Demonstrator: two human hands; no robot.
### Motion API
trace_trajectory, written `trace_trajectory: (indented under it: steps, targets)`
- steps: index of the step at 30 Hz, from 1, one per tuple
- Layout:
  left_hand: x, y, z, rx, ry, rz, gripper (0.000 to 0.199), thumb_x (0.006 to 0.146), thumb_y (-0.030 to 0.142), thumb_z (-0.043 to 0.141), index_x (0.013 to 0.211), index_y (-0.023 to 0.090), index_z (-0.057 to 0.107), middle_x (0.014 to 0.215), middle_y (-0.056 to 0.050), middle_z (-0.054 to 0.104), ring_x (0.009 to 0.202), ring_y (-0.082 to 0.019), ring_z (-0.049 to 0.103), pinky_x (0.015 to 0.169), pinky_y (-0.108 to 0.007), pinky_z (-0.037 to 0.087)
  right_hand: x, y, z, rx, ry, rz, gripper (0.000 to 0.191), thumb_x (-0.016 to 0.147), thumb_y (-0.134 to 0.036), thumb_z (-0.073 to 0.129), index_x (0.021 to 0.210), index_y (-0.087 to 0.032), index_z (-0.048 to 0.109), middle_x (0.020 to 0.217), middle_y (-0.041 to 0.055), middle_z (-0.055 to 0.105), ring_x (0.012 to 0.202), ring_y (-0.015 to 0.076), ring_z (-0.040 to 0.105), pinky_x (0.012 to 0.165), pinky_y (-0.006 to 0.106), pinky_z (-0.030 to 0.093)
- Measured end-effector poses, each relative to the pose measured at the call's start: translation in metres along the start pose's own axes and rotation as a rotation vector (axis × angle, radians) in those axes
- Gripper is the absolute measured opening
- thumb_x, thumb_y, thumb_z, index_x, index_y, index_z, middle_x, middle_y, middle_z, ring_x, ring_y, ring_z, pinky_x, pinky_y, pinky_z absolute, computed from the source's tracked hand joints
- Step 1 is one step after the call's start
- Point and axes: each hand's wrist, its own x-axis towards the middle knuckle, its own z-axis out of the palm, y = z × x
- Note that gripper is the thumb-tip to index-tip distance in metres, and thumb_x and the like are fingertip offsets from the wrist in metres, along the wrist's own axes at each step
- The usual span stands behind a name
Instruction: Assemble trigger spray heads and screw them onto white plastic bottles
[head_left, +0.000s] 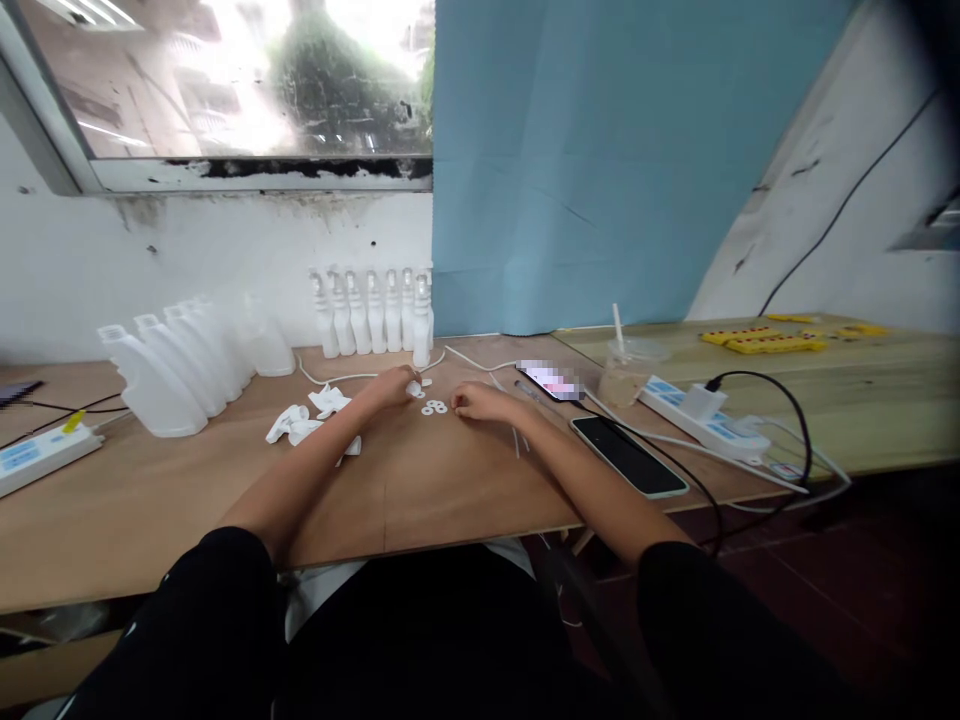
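Observation:
On the brown table, my left hand is closed, its fingertips bent down on a small white plastic piece. Another little white piece lies right beside those fingers. My right hand is curled with thumb and fingers together; anything in them is too small to make out. Between the two hands lie several flat white rings. Left of my left forearm is a loose group of white spray heads, partly covered by the arm.
White spray bottles stand in rows against the wall, with larger translucent jugs to their left. On the right are a phone, a second lit phone, a drink cup, a power strip and loose cables.

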Motion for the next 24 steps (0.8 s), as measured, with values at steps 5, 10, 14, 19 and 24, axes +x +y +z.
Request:
trace_trajectory:
  steps: [5,10,14,19,24]
  targets:
    - [-0.027,0.011,-0.018,-0.123,0.193,-0.050,0.035,0.086,0.027,0.057,0.118,0.014,0.061,0.125,-0.012,0.060,0.105,-0.025,0.061,0.092,-0.035,0.047,0.002,0.005,0.002,0.115,-0.006,0.064,0.011,0.072,-0.008,0.060,0.079,-0.014,0.066,0.075,0.0032,0.067,0.066,0.0134,0.059,0.061,0.021,0.040]
    - [-0.075,0.040,-0.018,-0.483,0.145,-0.040,0.037,0.083,0.039,0.062,0.112,0.016,0.066,0.100,-0.007,0.070,0.086,-0.021,0.066,0.077,-0.029,0.050,0.001,0.002,0.000,0.207,0.053,0.092,0.016,0.069,-0.013,0.066,0.085,-0.013,0.065,0.067,-0.0013,0.061,0.060,0.0117,0.054,0.057,0.021,0.037]
    - [-0.098,0.049,-0.004,-0.598,0.036,-0.087,0.037,0.083,0.043,0.062,0.105,0.015,0.068,0.096,-0.007,0.072,0.080,-0.020,0.066,0.071,-0.028,0.050,-0.001,-0.011,-0.003,0.256,0.161,0.071,0.007,0.075,-0.020,0.064,0.077,-0.014,0.065,0.068,-0.0004,0.062,0.063,0.0122,0.054,0.060,0.022,0.038]
    - [-0.104,0.049,-0.005,-0.756,0.010,-0.072,0.062,0.078,0.035,0.068,0.135,0.018,0.049,0.092,-0.004,0.071,0.085,-0.020,0.067,0.077,-0.030,0.053,-0.004,-0.046,-0.002,0.490,0.347,-0.078,0.015,0.078,-0.029,0.066,0.076,-0.015,0.067,0.071,0.0016,0.065,0.063,0.0125,0.055,0.061,0.024,0.042]
    - [-0.104,0.048,-0.003,-0.806,0.006,-0.059,0.069,0.076,0.028,0.071,0.138,0.017,0.042,0.102,-0.007,0.070,0.093,-0.022,0.067,0.082,-0.033,0.053,-0.006,-0.076,0.013,0.481,0.473,-0.353,0.019,0.082,-0.036,0.068,0.076,-0.018,0.069,0.079,0.0039,0.063,0.069,0.0141,0.054,0.065,0.027,0.044]
